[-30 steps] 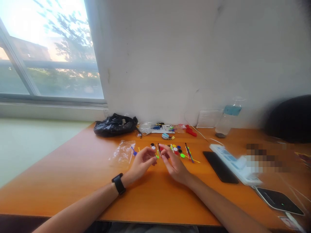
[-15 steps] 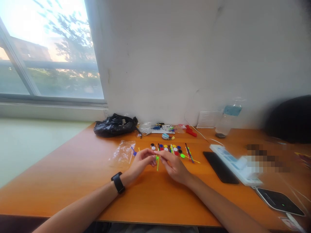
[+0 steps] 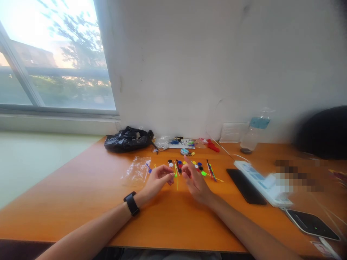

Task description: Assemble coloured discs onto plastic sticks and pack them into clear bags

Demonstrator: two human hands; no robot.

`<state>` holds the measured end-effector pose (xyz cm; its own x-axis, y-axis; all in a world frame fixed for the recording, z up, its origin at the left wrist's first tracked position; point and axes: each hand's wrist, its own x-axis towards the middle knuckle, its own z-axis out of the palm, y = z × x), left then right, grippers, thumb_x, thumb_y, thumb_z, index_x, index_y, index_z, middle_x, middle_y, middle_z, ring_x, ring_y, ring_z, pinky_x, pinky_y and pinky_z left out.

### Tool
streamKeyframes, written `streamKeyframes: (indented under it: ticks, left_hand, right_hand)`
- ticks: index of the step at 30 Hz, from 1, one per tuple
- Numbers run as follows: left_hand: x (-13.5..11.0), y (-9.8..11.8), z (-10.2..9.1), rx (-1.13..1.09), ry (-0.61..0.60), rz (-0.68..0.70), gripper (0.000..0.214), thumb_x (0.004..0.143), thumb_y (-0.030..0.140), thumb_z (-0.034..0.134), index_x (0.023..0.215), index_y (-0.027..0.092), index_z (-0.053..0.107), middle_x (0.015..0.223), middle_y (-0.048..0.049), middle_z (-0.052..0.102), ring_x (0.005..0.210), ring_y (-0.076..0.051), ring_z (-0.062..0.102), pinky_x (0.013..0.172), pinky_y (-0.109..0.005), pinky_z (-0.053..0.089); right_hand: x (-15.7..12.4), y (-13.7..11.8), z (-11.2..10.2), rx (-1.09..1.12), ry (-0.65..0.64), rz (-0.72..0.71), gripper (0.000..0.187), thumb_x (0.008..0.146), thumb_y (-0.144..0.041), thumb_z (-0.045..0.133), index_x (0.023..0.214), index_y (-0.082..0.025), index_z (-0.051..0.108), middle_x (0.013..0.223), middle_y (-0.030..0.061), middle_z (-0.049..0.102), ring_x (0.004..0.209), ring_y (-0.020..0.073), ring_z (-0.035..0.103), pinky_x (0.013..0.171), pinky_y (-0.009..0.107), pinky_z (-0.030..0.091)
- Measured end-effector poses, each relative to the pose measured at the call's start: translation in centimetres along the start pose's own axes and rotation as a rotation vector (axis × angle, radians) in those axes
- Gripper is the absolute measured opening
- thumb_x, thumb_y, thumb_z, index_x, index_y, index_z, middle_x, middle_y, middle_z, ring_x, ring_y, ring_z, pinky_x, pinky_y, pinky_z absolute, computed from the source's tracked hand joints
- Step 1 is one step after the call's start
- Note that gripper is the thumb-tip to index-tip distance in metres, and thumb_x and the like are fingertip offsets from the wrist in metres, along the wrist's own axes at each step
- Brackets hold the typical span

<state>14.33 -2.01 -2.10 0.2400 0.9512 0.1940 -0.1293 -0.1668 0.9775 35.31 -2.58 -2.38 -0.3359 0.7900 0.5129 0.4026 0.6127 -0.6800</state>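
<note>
My left hand (image 3: 158, 179), with a black watch on its wrist, pinches the top of a thin green stick (image 3: 176, 181) that hangs down toward the orange desk (image 3: 81, 195). My right hand (image 3: 194, 179) is just right of it, fingers spread and raised, holding nothing. Behind both hands lie several small coloured discs (image 3: 189, 166) and coloured sticks (image 3: 211, 172) on the desk.
A clear plastic bag (image 3: 137, 169) lies left of my hands and a black plastic bag (image 3: 127, 139) by the wall. A black phone (image 3: 245, 186), a white power strip (image 3: 257, 180), a water bottle (image 3: 255, 131) and a dark tablet (image 3: 311, 224) stand to the right.
My right hand has let go of the green stick and opened, lifting its fingers. My left hand still holds the stick, now hanging lower.
</note>
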Motion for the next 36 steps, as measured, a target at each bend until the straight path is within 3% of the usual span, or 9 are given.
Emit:
streamKeyframes:
  ticks: [1,3,5,7,14,18,22,29,36]
  left_hand:
    - [0.0,0.1,0.0,-0.001,0.004,0.001,0.021,0.082,0.032,0.080,0.089,0.015,0.070,0.070,-0.0025,0.071,0.067,-0.017,0.066,0.068,-0.028,0.053]
    - [-0.1,0.4,0.0,-0.004,0.016,0.006,0.021,0.081,0.032,0.080,0.088,0.016,0.070,0.070,-0.0021,0.070,0.068,-0.016,0.066,0.069,-0.028,0.053]
    - [-0.2,0.7,0.1,-0.007,0.025,0.008,0.021,0.082,0.033,0.080,0.087,0.016,0.070,0.070,-0.0018,0.070,0.068,-0.016,0.066,0.070,-0.029,0.053]
    - [-0.3,0.8,0.1,-0.006,0.029,0.003,0.021,0.082,0.034,0.080,0.088,0.016,0.070,0.070,-0.0018,0.070,0.068,-0.016,0.066,0.071,-0.029,0.053]
    - [-0.3,1.0,0.1,0.000,0.029,-0.008,0.022,0.082,0.034,0.081,0.087,0.016,0.070,0.071,-0.0021,0.070,0.070,-0.017,0.066,0.071,-0.029,0.053]
    - [-0.3,1.0,0.1,-0.001,0.029,-0.011,0.021,0.082,0.034,0.081,0.087,0.016,0.070,0.071,-0.0023,0.070,0.070,-0.017,0.066,0.072,-0.030,0.053]
    - [-0.3,0.9,0.1,0.002,0.013,-0.005,0.021,0.082,0.034,0.081,0.085,0.016,0.070,0.071,-0.0019,0.070,0.069,-0.017,0.066,0.071,-0.029,0.053]
    - [0.2,-1.2,-0.4,0.010,-0.006,0.001,0.025,0.081,0.035,0.084,0.090,0.016,0.070,0.078,-0.0027,0.072,0.072,-0.016,0.067,0.069,-0.027,0.053]
    - [0.6,-2.3,-0.6,0.103,-0.074,0.073,0.033,0.082,0.041,0.086,0.098,0.015,0.072,0.097,-0.0084,0.077,0.086,-0.019,0.070,0.077,-0.029,0.054]
  right_hand:
    - [0.1,0.2,0.1,0.011,-0.002,0.036,0.040,0.110,-0.052,0.037,0.116,-0.024,0.066,0.096,0.0043,0.063,0.082,0.0200,0.059,0.080,0.034,0.049]
    - [0.3,0.7,0.2,0.041,0.011,0.137,0.054,0.110,-0.058,0.033,0.079,-0.022,0.058,0.076,0.0023,0.056,0.070,0.0190,0.053,0.068,0.033,0.044]
    - [0.6,1.3,0.2,0.076,0.047,0.213,0.063,0.109,-0.065,0.028,0.063,-0.023,0.041,0.060,-0.0003,0.044,0.059,0.0174,0.044,0.059,0.033,0.037]
    - [0.8,1.7,0.1,0.088,0.076,0.222,0.068,0.108,-0.068,0.025,0.058,-0.023,0.036,0.055,-0.0007,0.039,0.056,0.0168,0.041,0.059,0.033,0.035]
    - [0.6,1.4,0.5,0.092,-0.028,0.150,0.067,0.109,-0.064,0.032,0.063,-0.021,0.055,0.066,0.0027,0.059,0.067,0.0187,0.056,0.072,0.034,0.042]
    - [0.2,1.6,0.7,0.125,-0.035,0.177,0.062,0.110,-0.062,0.028,0.083,-0.021,0.065,0.070,0.0013,0.056,0.068,0.0188,0.054,0.067,0.033,0.040]
    - [0.2,1.0,0.1,0.028,-0.030,0.144,0.049,0.112,-0.056,0.027,0.102,-0.023,0.062,0.071,-0.0018,0.051,0.066,0.0182,0.052,0.065,0.032,0.038]
    - [0.2,0.0,-0.1,-0.073,-0.079,0.074,0.038,0.112,-0.048,0.036,0.095,-0.023,0.060,0.077,-0.0015,0.058,0.068,0.0177,0.052,0.066,0.030,0.036]
    - [0.2,0.4,0.1,-0.125,-0.129,0.063,0.032,0.109,-0.044,0.045,0.090,-0.023,0.059,0.070,-0.0034,0.053,0.064,0.0160,0.050,0.063,0.029,0.034]
